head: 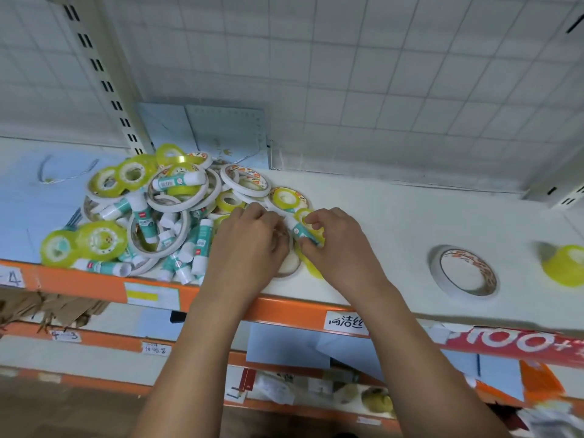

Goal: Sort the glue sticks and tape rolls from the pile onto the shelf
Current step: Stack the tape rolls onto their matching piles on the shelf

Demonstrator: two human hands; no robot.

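Note:
A pile (pixel 151 210) of white tape rolls, yellow-green tape rolls and teal-and-white glue sticks lies on the left of the white shelf (pixel 395 216). My right hand (pixel 338 248) pinches a teal-and-white glue stick (pixel 300 230) at the pile's right edge, above a yellow-green roll. My left hand (pixel 249 245), fingers curled, sits right beside it, touching the stick's left end and covering a white tape roll (pixel 289 263). One white tape roll (pixel 464 271) and one yellow-green tape roll (pixel 564 263) lie apart at the right.
The shelf has an orange front edge (pixel 284 308) with paper labels. Pale blue packets (pixel 221 131) lean against the tiled back wall behind the pile. A slotted upright post (pixel 104 80) stands at the left. Lower shelves hold cardboard and assorted goods.

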